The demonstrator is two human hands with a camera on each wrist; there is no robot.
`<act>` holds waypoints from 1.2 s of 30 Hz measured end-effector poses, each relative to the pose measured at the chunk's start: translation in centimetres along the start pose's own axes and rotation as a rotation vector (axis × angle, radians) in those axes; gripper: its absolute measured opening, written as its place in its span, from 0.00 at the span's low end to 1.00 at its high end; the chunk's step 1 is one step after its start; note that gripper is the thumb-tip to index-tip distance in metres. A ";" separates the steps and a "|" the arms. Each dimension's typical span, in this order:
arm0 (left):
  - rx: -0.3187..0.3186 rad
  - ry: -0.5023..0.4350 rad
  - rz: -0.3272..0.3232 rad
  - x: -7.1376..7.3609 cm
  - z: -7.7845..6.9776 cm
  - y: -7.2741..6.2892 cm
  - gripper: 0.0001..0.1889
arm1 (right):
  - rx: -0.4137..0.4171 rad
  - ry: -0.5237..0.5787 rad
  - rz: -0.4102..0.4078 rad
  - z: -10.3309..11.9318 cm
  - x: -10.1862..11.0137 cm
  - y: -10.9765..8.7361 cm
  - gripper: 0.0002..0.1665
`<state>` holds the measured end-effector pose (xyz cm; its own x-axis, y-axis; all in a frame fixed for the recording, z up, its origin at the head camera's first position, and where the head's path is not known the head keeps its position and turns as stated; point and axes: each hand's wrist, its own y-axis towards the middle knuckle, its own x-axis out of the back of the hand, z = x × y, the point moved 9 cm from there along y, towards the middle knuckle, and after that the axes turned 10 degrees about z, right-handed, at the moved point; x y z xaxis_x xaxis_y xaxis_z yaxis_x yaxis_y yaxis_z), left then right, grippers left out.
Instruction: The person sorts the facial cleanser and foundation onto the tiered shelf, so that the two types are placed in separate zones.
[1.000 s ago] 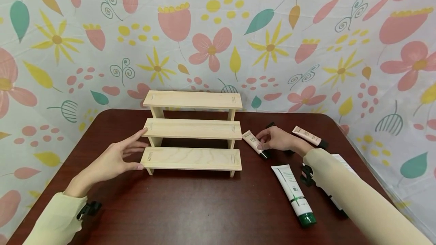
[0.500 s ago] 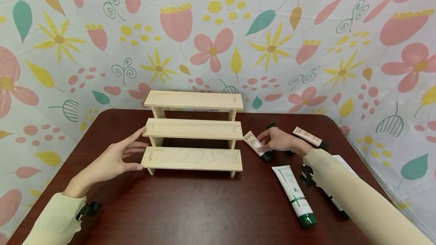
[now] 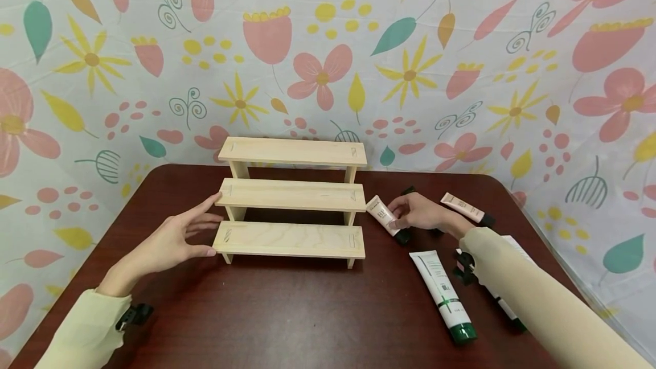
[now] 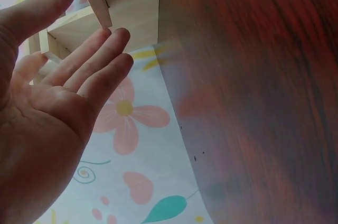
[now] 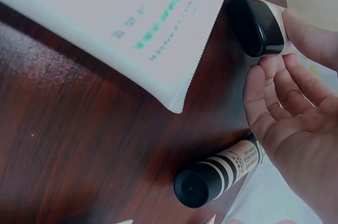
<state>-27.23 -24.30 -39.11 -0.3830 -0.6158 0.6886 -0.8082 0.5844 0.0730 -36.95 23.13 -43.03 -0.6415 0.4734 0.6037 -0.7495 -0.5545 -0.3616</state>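
Observation:
A three-tier wooden display shelf (image 3: 289, 238) stands on the dark table in the head view. My left hand (image 3: 166, 241) is at its left end, fingers extended, with fingertips at the middle board and the thumb near the lowest one. In the left wrist view the palm of that hand (image 4: 47, 113) shows nothing held. To the right of the shelf, my right hand (image 3: 420, 211) pinches a small pale-pink BB cream tube (image 3: 381, 215) between thumb and fingers. Its black cap (image 5: 253, 26) points toward the camera in the right wrist view.
A white tube with a green cap (image 3: 443, 295) lies in front of my right hand. A second pink tube (image 3: 463, 208) rests farther right. Partly under my right forearm is another white tube (image 3: 507, 306). A black-capped striped tube (image 5: 216, 176) lies below the right hand.
The BB cream tube in my right hand has turned slightly, so its print shows at a different angle. My left hand has stayed at the shelf.

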 end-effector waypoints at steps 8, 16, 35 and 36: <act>0.019 -0.023 0.010 0.0 0.5 -0.1 0.61 | 0.044 0.027 -0.055 0.4 0.5 -1.0 0.24; -0.002 -0.036 0.011 -0.1 0.4 -0.2 0.60 | 0.065 0.024 -0.108 0.3 0.6 -1.8 0.26; 0.011 -0.056 0.021 -0.2 0.7 0.0 0.60 | 0.121 0.001 -0.256 2.0 1.7 -4.6 0.19; 0.014 -0.055 0.022 -0.2 0.7 0.0 0.60 | 0.123 0.003 -0.266 2.1 1.8 -4.7 0.19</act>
<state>-27.50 -24.58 -39.76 -0.4242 -0.6314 0.6491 -0.8054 0.5908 0.0483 -34.24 25.18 -38.75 -0.4260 0.6153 0.6633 -0.8660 -0.4896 -0.1021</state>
